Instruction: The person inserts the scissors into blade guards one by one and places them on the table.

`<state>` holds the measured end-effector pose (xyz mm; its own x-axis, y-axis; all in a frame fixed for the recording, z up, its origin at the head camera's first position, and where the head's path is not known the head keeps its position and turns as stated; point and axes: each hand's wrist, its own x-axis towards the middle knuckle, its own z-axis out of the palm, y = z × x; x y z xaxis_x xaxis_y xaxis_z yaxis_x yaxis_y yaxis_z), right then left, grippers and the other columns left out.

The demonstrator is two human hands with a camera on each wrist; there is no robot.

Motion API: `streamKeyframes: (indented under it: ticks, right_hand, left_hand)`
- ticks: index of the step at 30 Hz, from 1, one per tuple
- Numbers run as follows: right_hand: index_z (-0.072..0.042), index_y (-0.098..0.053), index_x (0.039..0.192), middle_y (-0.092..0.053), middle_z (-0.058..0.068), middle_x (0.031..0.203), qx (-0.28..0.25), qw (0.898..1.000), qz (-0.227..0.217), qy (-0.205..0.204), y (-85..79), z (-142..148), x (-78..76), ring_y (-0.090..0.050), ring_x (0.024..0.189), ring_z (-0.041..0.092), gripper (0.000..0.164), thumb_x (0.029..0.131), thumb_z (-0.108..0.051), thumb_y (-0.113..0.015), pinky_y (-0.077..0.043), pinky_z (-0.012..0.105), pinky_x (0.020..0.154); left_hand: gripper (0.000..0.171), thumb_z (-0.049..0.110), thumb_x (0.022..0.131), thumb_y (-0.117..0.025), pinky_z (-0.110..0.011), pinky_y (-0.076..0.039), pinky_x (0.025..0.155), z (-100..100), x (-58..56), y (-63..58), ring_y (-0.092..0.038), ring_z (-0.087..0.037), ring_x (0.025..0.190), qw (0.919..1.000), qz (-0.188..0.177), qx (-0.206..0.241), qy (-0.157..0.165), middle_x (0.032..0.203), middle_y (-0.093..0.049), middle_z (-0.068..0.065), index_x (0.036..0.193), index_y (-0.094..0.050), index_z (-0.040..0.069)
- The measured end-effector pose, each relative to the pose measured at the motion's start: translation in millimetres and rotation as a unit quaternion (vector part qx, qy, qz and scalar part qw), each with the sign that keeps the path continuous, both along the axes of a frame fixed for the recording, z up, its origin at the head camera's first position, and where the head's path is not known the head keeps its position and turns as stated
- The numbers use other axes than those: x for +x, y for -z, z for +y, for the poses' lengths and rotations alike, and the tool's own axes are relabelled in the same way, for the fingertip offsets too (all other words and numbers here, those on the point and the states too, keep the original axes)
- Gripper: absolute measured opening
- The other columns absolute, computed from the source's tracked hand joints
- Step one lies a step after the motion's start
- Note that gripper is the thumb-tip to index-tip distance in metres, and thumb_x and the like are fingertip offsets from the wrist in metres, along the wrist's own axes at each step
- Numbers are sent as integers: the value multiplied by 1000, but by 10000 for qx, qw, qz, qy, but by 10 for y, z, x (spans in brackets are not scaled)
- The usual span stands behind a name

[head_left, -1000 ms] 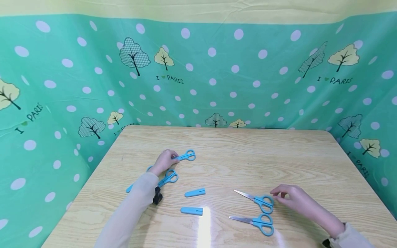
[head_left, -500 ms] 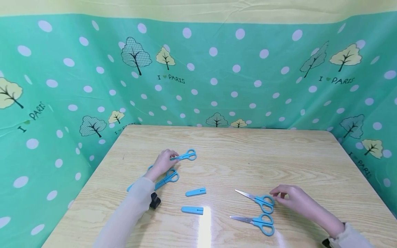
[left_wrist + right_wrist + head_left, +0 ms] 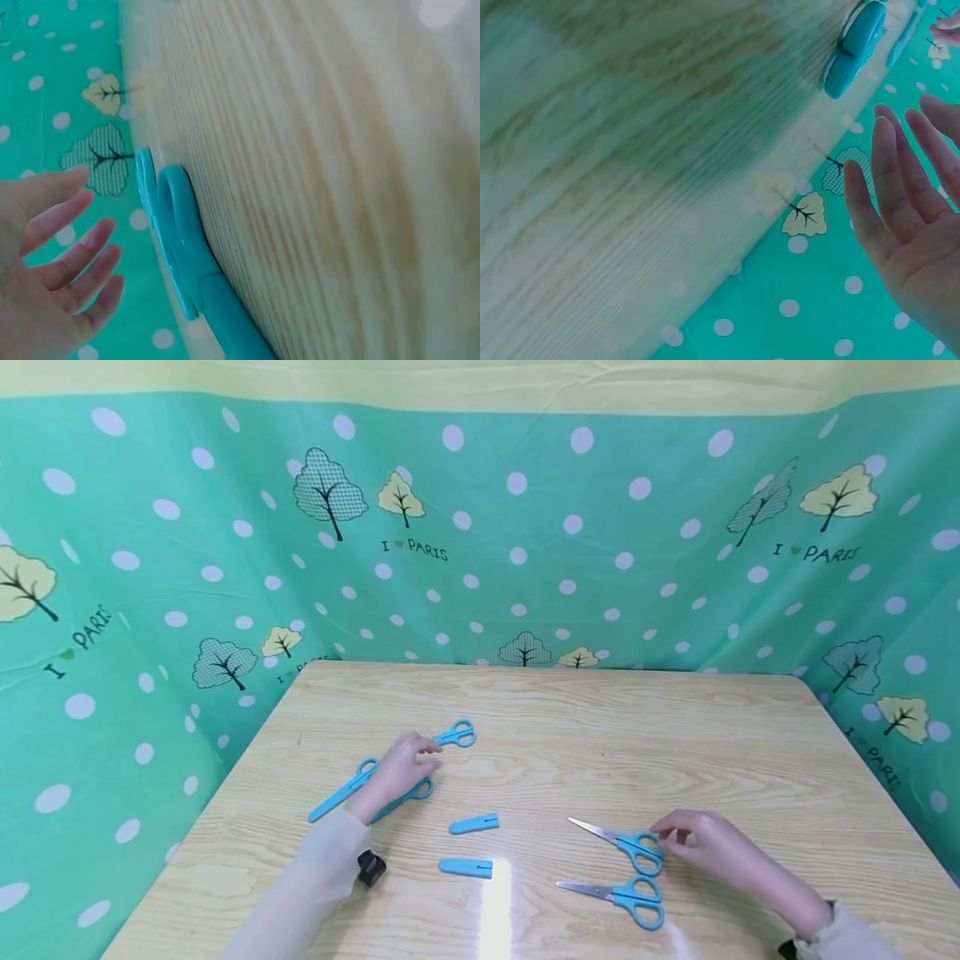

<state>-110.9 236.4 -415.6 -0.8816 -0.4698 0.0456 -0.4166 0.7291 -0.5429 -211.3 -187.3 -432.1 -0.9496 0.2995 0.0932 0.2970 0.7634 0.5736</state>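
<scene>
My left hand [image 3: 405, 766] hovers over the left part of the table with nothing in it; in the left wrist view its fingers are loosely bent, apart from blue scissors [image 3: 199, 262]. Just beyond its fingertips lie sheathed scissors [image 3: 458, 733], their tip end hidden by the hand. Two more sheathed pairs lie near the wrist: the left scissors [image 3: 333, 802] and the partly covered scissors [image 3: 422, 788]. My right hand [image 3: 701, 839], holding nothing, is beside the handles of bare-bladed scissors [image 3: 637, 850]. Nearer me lie other bare-bladed scissors [image 3: 636, 900].
Two loose blue sheaths, the upper sheath [image 3: 474, 824] and the lower sheath [image 3: 466, 867], lie mid-table between the hands. A green dotted cloth [image 3: 540, 552] hangs behind and beside the wooden table [image 3: 600, 718]. Light glares off the table's front.
My left hand has come off the far scissors, drawing back slightly toward me with its fingers spreading. More of the left sheathed scissors now shows. The right hand has stayed almost still.
</scene>
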Motion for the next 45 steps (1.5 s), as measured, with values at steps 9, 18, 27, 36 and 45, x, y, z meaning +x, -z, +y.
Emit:
streamKeyframes:
  ticks: [9,18,27,36,45]
  right_hand:
    - [-8,-66,92,-64,-2,85,-6,10000,85,35,38,-39,31,-52,69,-2,18,74,-9,-67,-46,19,57]
    - [-7,-66,90,-62,-4,81,-57,9991,415,-48,105,-61,43,-49,66,-4,18,72,-8,-69,-44,18,54]
    - [-5,-66,90,-58,-12,75,11,9995,278,-118,130,-88,33,-46,61,-4,18,73,-11,-69,-40,17,48]
    - [-6,-67,89,-55,-14,71,169,9998,86,-49,155,-114,25,-42,58,-4,20,72,-16,-70,-38,17,47]
    - [-6,-67,89,-53,-14,70,339,9994,0,10,171,-149,41,-38,56,-4,23,71,-19,-71,-35,17,46]
  left_hand:
    - [20,16,80,-65,-35,-44,76,93,165,16,-51,-21,91,9996,-63,-51,280,97,-58,-2,98,-64,8]
    - [24,19,80,-65,-38,-42,80,208,325,58,-51,-20,89,9954,-309,-164,887,92,-57,-3,101,-62,6]
    - [30,26,80,-65,-31,-45,76,274,392,75,-52,-15,87,9905,-578,-420,1171,93,-57,0,104,-61,7]
    - [32,28,77,-68,-27,-44,73,326,415,117,-52,-14,84,9862,-581,-579,1439,90,-55,2,102,-62,8]
    - [32,30,72,-72,-24,-39,67,384,441,115,-43,-12,78,9835,-755,-615,1528,90,-48,0,97,-64,10]
